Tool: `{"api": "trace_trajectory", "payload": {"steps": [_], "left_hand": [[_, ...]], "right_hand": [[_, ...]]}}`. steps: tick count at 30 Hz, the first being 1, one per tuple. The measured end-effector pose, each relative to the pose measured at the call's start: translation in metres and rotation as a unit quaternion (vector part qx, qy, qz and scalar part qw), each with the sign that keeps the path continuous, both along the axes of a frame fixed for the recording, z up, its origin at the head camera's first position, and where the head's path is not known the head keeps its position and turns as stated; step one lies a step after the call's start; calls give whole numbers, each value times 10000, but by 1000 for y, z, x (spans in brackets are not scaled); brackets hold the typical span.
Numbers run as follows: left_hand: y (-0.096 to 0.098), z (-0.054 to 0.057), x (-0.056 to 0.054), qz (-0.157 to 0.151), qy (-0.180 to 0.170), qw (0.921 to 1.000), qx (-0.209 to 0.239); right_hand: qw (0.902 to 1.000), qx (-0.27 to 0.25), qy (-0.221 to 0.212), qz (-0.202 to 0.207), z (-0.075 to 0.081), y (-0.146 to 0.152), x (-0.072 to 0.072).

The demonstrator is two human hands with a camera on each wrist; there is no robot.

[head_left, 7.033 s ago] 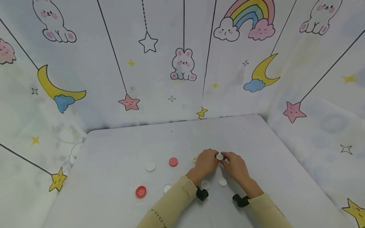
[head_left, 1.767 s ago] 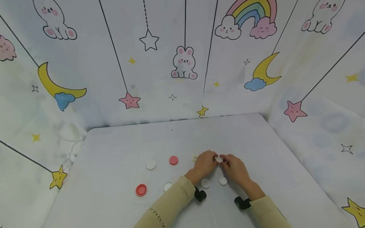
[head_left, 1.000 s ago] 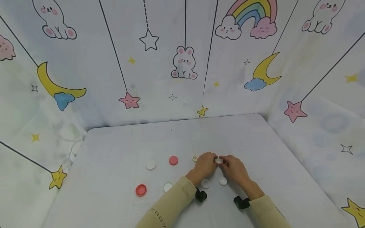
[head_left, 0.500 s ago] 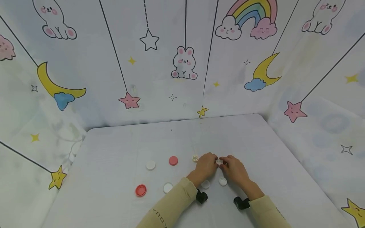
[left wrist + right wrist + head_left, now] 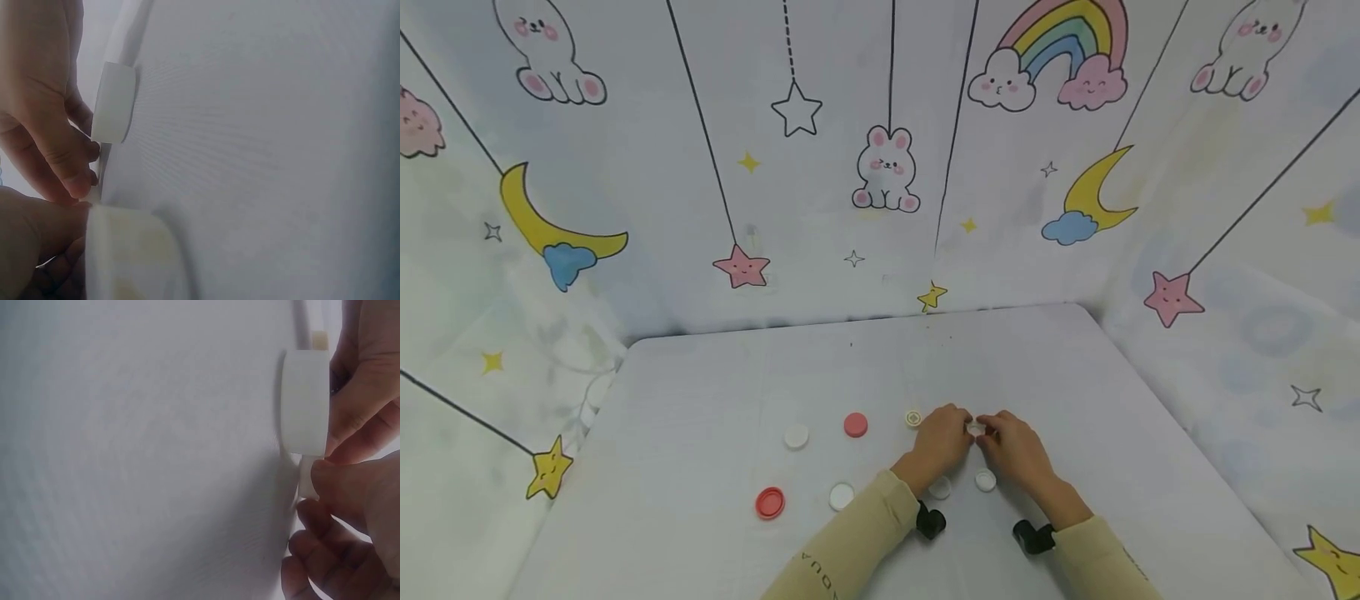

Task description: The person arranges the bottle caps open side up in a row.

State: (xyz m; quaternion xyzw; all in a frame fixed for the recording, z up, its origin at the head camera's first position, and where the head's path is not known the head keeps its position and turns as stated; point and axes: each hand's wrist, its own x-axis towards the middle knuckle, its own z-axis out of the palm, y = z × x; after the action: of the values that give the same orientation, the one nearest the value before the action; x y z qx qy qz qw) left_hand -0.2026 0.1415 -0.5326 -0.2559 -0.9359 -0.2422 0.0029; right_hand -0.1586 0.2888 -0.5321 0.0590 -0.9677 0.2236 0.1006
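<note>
In the head view my left hand (image 5: pixel 942 437) and right hand (image 5: pixel 1017 450) meet at mid-table, both pinching one small white bottle cap (image 5: pixel 975 429) at opposite edges. The fingers hide most of the cap. Low over the tabletop in the right wrist view, the pinched white cap (image 5: pixel 307 477) shows between the right thumb and fingertips. A larger white cap (image 5: pixel 305 403) stands in front of it there. Toward the person lie a white cap (image 5: pixel 986 480) and a translucent white cap (image 5: pixel 940 487). Left of the left hand is a cream cap with a raised pattern (image 5: pixel 913 418).
Farther left on the white table (image 5: pixel 700 400) lie a red cap (image 5: pixel 855 425), a white cap (image 5: pixel 797 436), another white cap (image 5: pixel 842 497) and a hollow-side-up red cap (image 5: pixel 770 503). A printed cloth wall (image 5: pixel 820 208) rises behind the table.
Both hands have shifted slightly toward the person, still at the same cap. Seven seconds ago the cap's dark-marked face showed; since then it has turned and now shows less between the fingers.
</note>
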Motion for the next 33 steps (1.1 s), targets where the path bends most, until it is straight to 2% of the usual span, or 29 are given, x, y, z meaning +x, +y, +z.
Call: {"api": "trace_trajectory", "payload": {"steps": [7,11,17,23,27,33], "left_hand": [[-3,-2,-2,-10,74,10000,-25],[-7,-3,-4,-50,243,9996,110],[-17,2,-7,18,492,9983,299],[-34,2,-12,119,386,9983,417],[-48,-1,-15,219,403,9980,445],[-65,-7,-17,617,849,9938,367]], "right_hand": [[9999,49,-78,-94,2,0,0],[9998,95,106,-137,6,-2,0],[9992,50,388,-97,9,-7,-5],[9995,-9,328,26,11,-15,-8],[9997,-44,236,102,13,-25,-9],[9997,37,144,210,14,-39,-14]]}}
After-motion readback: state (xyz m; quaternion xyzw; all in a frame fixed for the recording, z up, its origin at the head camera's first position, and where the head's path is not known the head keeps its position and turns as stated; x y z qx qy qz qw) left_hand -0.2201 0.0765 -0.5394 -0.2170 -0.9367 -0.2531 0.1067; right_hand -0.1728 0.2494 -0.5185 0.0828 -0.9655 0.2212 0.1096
